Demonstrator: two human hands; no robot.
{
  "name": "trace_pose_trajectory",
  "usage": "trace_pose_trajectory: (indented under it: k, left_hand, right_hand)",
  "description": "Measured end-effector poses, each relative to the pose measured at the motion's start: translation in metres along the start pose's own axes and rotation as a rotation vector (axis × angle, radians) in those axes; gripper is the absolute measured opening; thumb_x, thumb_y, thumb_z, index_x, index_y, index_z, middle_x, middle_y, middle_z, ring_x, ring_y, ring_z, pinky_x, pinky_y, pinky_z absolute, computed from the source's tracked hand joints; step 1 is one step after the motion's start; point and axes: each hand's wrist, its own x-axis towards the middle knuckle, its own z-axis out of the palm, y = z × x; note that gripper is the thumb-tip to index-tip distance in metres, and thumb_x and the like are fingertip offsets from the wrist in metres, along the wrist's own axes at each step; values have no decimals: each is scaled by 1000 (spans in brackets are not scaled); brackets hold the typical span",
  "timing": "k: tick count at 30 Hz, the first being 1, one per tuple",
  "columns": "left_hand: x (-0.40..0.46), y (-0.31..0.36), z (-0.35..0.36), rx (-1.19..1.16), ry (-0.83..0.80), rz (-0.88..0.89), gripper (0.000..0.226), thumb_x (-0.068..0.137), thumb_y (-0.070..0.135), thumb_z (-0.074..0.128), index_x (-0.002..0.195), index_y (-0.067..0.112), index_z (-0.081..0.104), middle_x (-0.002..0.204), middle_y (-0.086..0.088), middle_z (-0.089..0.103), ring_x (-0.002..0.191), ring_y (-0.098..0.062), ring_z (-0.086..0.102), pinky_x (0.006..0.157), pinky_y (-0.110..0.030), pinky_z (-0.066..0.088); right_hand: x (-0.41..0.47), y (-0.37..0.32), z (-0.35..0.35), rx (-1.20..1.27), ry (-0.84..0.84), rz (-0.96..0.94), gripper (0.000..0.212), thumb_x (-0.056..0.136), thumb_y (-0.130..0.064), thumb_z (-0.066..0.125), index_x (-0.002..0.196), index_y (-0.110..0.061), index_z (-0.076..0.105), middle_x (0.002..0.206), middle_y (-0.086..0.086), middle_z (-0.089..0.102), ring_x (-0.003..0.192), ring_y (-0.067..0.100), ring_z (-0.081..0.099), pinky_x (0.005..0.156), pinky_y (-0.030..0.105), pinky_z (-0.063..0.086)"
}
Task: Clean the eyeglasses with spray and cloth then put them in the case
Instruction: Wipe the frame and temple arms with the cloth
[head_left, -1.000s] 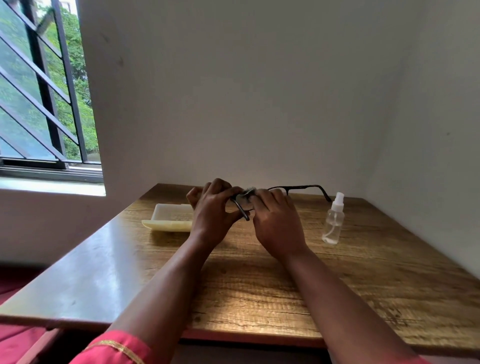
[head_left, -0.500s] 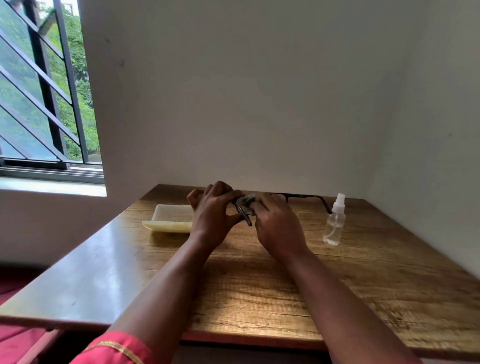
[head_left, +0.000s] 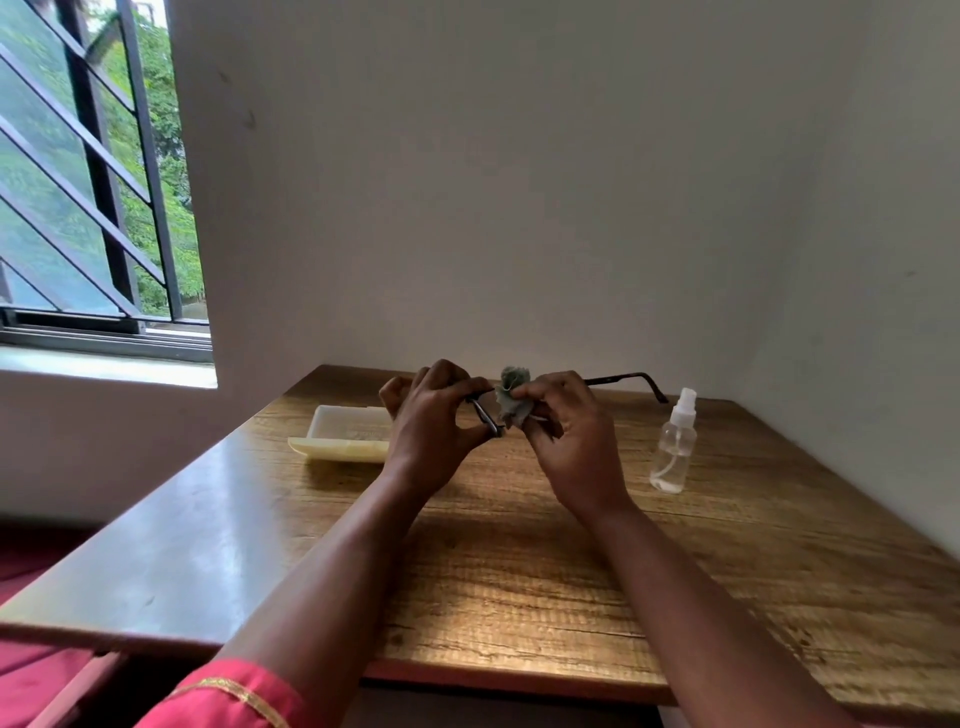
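Eyeglasses (head_left: 621, 378): one pair, dark thin frame, held above the table just above the middle of the frame. One temple arm stretches right from behind the right hand and bends down at its tip near the spray bottle; a second dark piece of frame slants down between the two hands. The lenses are mostly hidden by fingers and cloth.
Cloth (head_left: 511, 397): one small grey-green piece, bunched up, its top fanning out above the fingers, pressed against the frame.
Left hand (head_left: 434, 415): fingers curled closed, thumb and fingertips pinching the slanting part of the frame.
Right hand (head_left: 569, 436): fingers folded closed around the cloth and the frame behind it; how it grips the frame is hidden.
Spray bottle (head_left: 674, 447): one, clear plastic with a white nozzle, upright on the table at centre right, apart from the hands.
Case (head_left: 345, 434): one, pale cream, lying open on the table left of the left hand, partly hidden behind it.
Table (head_left: 519, 571): one, wood-grain top, filling the lower half.
Window (head_left: 88, 171): one, barred, upper left, green leaves outside.
Sleeve (head_left: 234, 701): one red cuff with gold trim, lower left.
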Motion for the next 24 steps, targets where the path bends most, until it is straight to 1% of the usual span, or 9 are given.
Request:
trace_pose_trajectory:
  k: [4,5,7,9,11,15,18,21,24]
  left_hand:
    - [0,1,0,-51,-15,-6,49,64,48,73,107,24,73,98,6,56,98,-18,54,83,-56,42]
    - [0,2,1,-54,-18,-5,49,64,49,71,107,25,73,97,6,56,97,-17,54,83,-56,42]
    - [-1,1,1,-55,-6,0,49,64,48,74,107,24,73,97,5,57,97,-18,54,82,-56,43]
    - [-1,1,0,-62,5,10,48,64,41,82,108,22,73,97,2,58,96,-20,54,81,-55,44]
    - [-1,1,1,-43,6,21,48,64,34,86,108,22,73,97,1,58,96,-20,54,81,-53,43]
    - [-1,1,2,-46,3,39,48,63,25,88,107,17,73,99,-2,58,97,-23,55,82,-43,45]
    - [-1,-1,1,-49,-3,50,48,63,21,89,107,15,73,99,-3,59,97,-24,54,81,-41,46]
    - [-1,-1,2,-32,-12,48,48,62,22,89,108,17,73,100,-2,58,99,-23,54,82,-37,44]
    - [-1,0,1,-15,6,38,47,64,27,88,108,19,73,100,-1,58,99,-21,53,85,-32,35]
  right_hand:
    - [-1,0,3,-345,-30,-108,18,86,-8,68,103,-14,68,102,-3,64,87,14,62,63,25,52]
    - [-2,-1,3,-413,-21,-125,17,86,-11,69,103,-14,68,100,-2,65,88,16,61,62,25,50]
    - [-2,0,4,-478,-5,-132,17,84,-12,71,101,-11,68,99,2,63,90,19,58,65,25,48]
    - [-2,1,4,-500,3,-124,18,83,-12,72,101,-8,68,101,4,62,92,19,57,71,23,47]
    - [-2,0,4,-530,-17,-159,19,84,-12,72,102,-8,69,102,5,66,94,21,59,75,29,51]
    - [-3,-3,10,-463,-154,-267,27,88,-5,65,115,-8,67,113,8,68,106,23,61,87,30,50]
    - [-3,-3,13,-423,-235,-297,29,88,0,61,116,-9,68,118,7,66,110,24,58,90,32,49]
    - [0,-3,13,-475,-228,-296,31,83,6,63,109,-9,69,113,6,67,105,24,57,87,36,50]
    - [2,-1,11,-563,-206,-292,31,80,5,58,105,-9,70,109,5,68,100,25,57,81,40,50]
